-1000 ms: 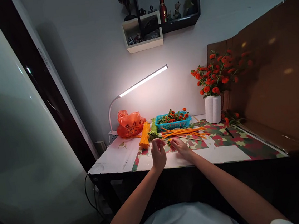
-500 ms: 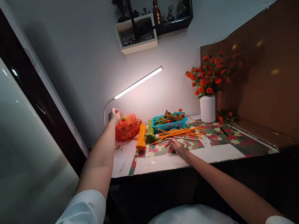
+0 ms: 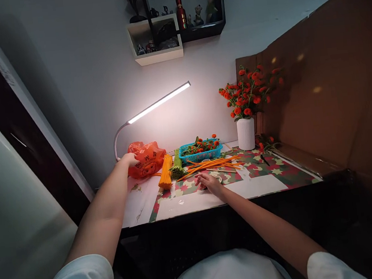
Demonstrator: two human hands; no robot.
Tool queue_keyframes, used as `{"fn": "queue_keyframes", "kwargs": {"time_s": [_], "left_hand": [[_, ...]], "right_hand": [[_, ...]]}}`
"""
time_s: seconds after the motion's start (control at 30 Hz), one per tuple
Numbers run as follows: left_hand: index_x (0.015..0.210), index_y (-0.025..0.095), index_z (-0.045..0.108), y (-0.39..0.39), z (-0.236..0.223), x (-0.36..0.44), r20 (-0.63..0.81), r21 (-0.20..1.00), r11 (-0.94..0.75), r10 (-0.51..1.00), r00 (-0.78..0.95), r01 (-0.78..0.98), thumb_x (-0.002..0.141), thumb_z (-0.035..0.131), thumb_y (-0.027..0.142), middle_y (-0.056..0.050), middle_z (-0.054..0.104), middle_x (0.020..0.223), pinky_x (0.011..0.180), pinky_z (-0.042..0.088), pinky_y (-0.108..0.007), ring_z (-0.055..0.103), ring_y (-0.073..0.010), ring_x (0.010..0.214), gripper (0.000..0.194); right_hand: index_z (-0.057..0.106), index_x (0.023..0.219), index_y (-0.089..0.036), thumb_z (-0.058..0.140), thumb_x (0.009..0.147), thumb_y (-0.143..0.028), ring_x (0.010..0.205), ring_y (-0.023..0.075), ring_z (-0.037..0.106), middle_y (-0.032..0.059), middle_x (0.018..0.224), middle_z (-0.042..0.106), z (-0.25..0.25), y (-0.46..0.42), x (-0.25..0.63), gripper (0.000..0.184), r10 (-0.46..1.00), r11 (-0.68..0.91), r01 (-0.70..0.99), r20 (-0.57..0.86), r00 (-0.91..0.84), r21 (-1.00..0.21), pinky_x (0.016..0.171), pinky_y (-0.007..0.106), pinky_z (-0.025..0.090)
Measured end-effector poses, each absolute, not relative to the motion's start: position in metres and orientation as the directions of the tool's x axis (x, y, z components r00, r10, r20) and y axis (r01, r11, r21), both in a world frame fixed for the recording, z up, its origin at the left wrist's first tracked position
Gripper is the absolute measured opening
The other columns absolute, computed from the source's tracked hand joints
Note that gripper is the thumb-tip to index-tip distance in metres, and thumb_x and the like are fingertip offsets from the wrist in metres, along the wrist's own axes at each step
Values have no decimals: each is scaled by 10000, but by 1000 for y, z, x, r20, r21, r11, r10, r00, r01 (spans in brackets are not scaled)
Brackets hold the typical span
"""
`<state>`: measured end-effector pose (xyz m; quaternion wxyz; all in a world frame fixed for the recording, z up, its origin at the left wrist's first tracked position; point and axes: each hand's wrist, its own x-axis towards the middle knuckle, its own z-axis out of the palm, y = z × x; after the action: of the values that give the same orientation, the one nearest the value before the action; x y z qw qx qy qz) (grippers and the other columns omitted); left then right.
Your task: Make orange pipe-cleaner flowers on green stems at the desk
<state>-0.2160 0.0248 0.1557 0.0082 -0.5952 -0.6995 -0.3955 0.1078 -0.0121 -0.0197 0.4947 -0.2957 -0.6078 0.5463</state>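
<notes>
At the left back of the bench (image 3: 138, 210) sits the bag (image 3: 148, 164), and my left hand (image 3: 129, 160) is at its left side, much nearer to it than my right hand (image 3: 210, 183). The fingers of the left hand are partly hidden, so I cannot tell how far they are open or whether they hold something. From the right hand, the bag lies to the left and farther back, with the orange bundle (image 3: 165, 173) between them, its long axis pointing away from me. This right hand is half open, fingers loosely bent, nothing visible in it, just in front of the orange stems (image 3: 206, 167), which lie mostly crosswise.
</notes>
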Motion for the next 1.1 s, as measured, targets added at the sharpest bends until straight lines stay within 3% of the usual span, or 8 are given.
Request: {"fn": "queue_keyframes", "kwargs": {"time_s": [0.2, 0.33, 0.47, 0.57, 0.73, 0.87, 0.93, 1.1], "left_hand": [[760, 186, 509, 26, 173, -206, 619, 505, 33, 682, -389, 863, 714, 598, 225, -107, 608, 866, 883, 405, -445, 545, -299, 969, 107], [935, 149, 527, 38, 171, -194, 678, 438, 78, 625, -386, 896, 679, 596, 160, -196, 524, 1136, 921, 374, -486, 480, -345, 1084, 266], [1093, 156, 522, 37, 149, -172, 798, 228, -105, 590, -124, 968, 749, 533, 198, -185, 491, 1255, 978, 320, -520, 423, -363, 1188, 346], [1104, 170, 554, 29, 126, -145, 813, 36, -267, 568, 127, 963, 791, 495, 221, -158, 518, 1271, 980, 321, -503, 438, -342, 1198, 322], [880, 216, 644, 13, 87, -93, 729, -117, -489, 549, 409, 864, 806, 508, 213, -95, 614, 1165, 974, 326, -482, 506, -300, 1139, 155], [794, 231, 653, -4, 63, -59, 726, -105, -580, 510, 461, 808, 823, 501, 191, -61, 658, 1072, 950, 343, -456, 532, -271, 1105, 160], [779, 227, 655, -12, 54, -51, 753, -60, -583, 506, 420, 810, 824, 507, 187, -58, 672, 1022, 925, 359, -441, 550, -264, 1067, 160], [764, 217, 650, -23, 41, -55, 786, 57, -577, 530, 320, 815, 822, 524, 199, -51, 685, 962, 872, 392, -407, 582, -248, 999, 140]], "right_hand": [[626, 929, -185, 626, 736, -555, 564, 102, 540, 12, 738, 647, -20, -14, 108, 417, 883, 294, -119, 317, -346, -948, 568, 239, 419], [642, 959, -206, 609, 776, -448, 652, 129, 571, 22, 802, 655, -13, -25, 113, 305, 849, 459, -26, 447, -282, -888, 608, 255, 452], [658, 943, -205, 549, 820, -324, 702, 146, 591, 26, 833, 665, 1, -23, 134, 203, 823, 567, 210, 556, -112, -797, 656, 275, 469], [663, 940, -175, 515, 827, -211, 858, 182, 610, 59, 920, 676, 15, -5, 160, 189, 814, 513, 491, 580, -19, -704, 765, 308, 483], [642, 1123, -190, 520, 843, -127, 1142, 250, 509, 91, 1193, 627, 37, 29, 173, 312, 886, 298, 891, 446, -125, -342, 933, 380, 419], [559, 1256, -261, 567, 853, -161, 1195, 234, 474, 64, 1297, 571, 43, 43, 142, 415, 863, 432, 900, 317, -394, -54, 948, 376, 388], [589, 1192, -244, 564, 864, -180, 1149, 239, 503, 71, 1229, 608, 42, 47, 126, 335, 870, 420, 905, 258, -421, 60, 931, 391, 384], [636, 957, -176, 494, 877, -102, 1029, 217, 559, 95, 1055, 655, 38, 48, 116, 179, 868, 413, 901, 243, -434, 133, 902, 373, 368]]}}
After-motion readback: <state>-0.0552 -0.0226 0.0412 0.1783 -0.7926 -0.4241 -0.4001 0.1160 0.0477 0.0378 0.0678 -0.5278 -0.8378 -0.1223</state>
